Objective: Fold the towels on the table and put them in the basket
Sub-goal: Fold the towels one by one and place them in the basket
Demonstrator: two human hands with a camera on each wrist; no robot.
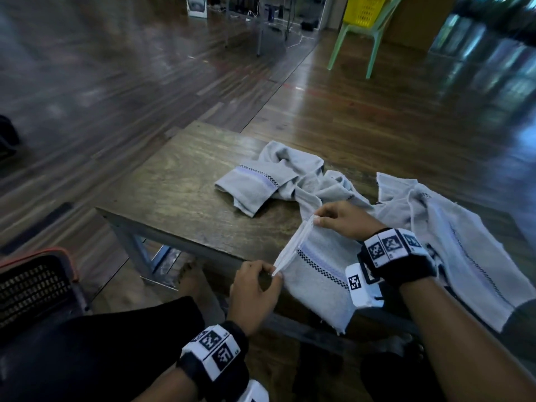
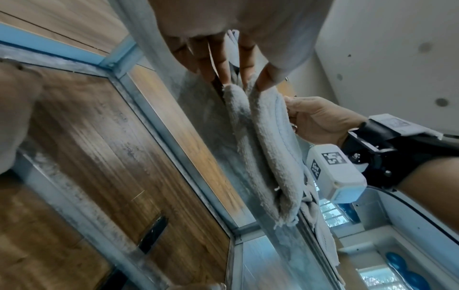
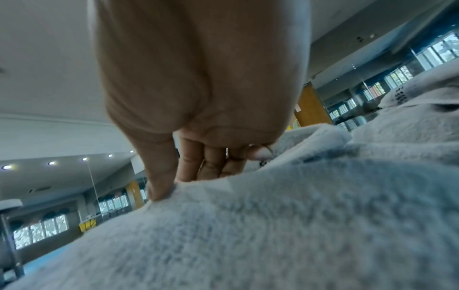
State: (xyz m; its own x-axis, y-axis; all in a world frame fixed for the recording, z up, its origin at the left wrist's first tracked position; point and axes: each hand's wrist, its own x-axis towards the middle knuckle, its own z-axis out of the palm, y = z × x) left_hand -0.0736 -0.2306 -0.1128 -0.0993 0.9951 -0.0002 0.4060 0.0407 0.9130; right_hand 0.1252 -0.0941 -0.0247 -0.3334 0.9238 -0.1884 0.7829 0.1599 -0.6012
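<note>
A grey towel (image 1: 322, 282) with a checkered stripe lies folded over at the near edge of the wooden table (image 1: 185, 181). My left hand (image 1: 255, 288) pinches the near corner of its doubled edge. The far corner of that edge is pinched by my right hand (image 1: 342, 219). From the left wrist view, the fingers (image 2: 221, 64) grip the layered towel (image 2: 268, 149) and the right hand (image 2: 320, 121) holds its other end. In the right wrist view, thumb and fingers (image 3: 159, 176) clamp the towel edge (image 3: 248, 225). A dark mesh basket (image 1: 32, 288) with an orange rim stands at lower left.
A crumpled grey towel (image 1: 278, 178) lies mid-table. Another one (image 1: 452, 242) spreads at the right, part of it hanging off the table. A green chair (image 1: 362, 39) carrying a yellow basket stands far back. My knees and bare feet are under the table.
</note>
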